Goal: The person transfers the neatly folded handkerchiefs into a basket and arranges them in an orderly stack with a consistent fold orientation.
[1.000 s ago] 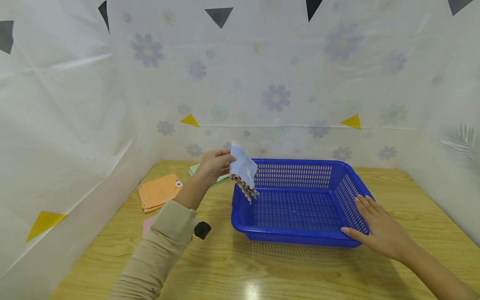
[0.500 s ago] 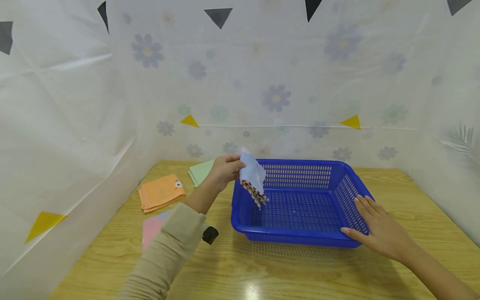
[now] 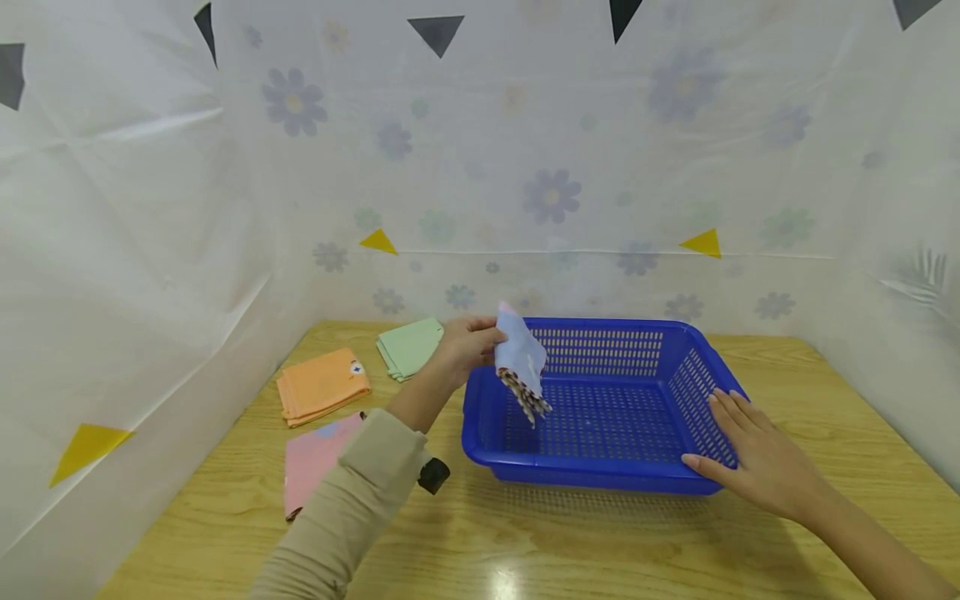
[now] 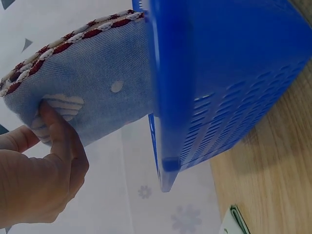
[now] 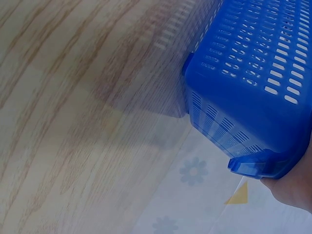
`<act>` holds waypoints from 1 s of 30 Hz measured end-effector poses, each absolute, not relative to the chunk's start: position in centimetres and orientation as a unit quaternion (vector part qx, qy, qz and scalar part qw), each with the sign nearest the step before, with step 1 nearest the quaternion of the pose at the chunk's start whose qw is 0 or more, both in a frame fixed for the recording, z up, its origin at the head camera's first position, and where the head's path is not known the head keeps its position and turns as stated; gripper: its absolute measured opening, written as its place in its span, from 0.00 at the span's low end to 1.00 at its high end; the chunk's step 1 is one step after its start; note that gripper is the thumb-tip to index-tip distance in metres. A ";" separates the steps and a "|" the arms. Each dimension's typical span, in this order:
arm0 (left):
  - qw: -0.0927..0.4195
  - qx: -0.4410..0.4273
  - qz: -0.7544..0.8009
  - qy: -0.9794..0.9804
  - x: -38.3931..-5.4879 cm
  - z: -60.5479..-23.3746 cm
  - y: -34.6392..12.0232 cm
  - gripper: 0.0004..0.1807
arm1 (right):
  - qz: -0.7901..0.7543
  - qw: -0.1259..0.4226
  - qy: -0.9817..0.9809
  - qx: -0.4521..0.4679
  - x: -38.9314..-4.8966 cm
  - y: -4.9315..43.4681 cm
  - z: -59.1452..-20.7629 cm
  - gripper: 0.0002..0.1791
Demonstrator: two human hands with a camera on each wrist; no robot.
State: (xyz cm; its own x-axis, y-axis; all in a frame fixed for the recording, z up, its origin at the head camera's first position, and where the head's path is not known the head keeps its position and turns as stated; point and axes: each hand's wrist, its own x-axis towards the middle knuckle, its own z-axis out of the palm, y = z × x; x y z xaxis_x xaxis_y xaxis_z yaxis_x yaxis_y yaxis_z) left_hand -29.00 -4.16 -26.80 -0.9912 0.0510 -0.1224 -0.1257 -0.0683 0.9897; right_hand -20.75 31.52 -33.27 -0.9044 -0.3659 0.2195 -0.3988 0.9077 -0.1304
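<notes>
My left hand [image 3: 463, 350] pinches a folded blue hand towel [image 3: 521, 354] by its left side, over the left rim of a blue plastic basket [image 3: 600, 475]. In the left wrist view the towel [image 4: 107, 73] shows white patches and a red-and-white stitched edge; the basket's rim hides its far end. My right hand [image 3: 761, 458] rests on the basket's near right corner, fingers fairly straight over the right wall and thumb on the front rim. Only a bit of that hand [image 5: 292, 187] appears in the right wrist view. Nothing lies inside the basket.
Left of the basket, folded towels lie on the wooden table [image 3: 600, 550]: green [image 3: 408, 346], orange [image 3: 322, 386] and pink [image 3: 318, 458], the pink one partly behind my left sleeve [image 3: 360, 500]. White flower-print sheeting [image 3: 480, 167] surrounds the table's back and sides.
My left hand has moved right and slightly down with the blue towel, bringing it over the basket's left part. More of the green and pink towels shows. The right hand and basket stay put.
</notes>
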 end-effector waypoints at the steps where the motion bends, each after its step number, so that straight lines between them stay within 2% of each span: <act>1: 0.062 -0.027 0.729 0.681 -29.0 -26.9 -4.0 0.22 | 0.087 0.093 -0.972 0.196 -20.8 31.5 -33.3 0.49; 30: 0.059 -0.020 0.710 0.701 -28.2 -28.8 -0.3 0.19 | 0.092 0.075 -0.975 0.189 -20.8 31.6 -33.3 0.49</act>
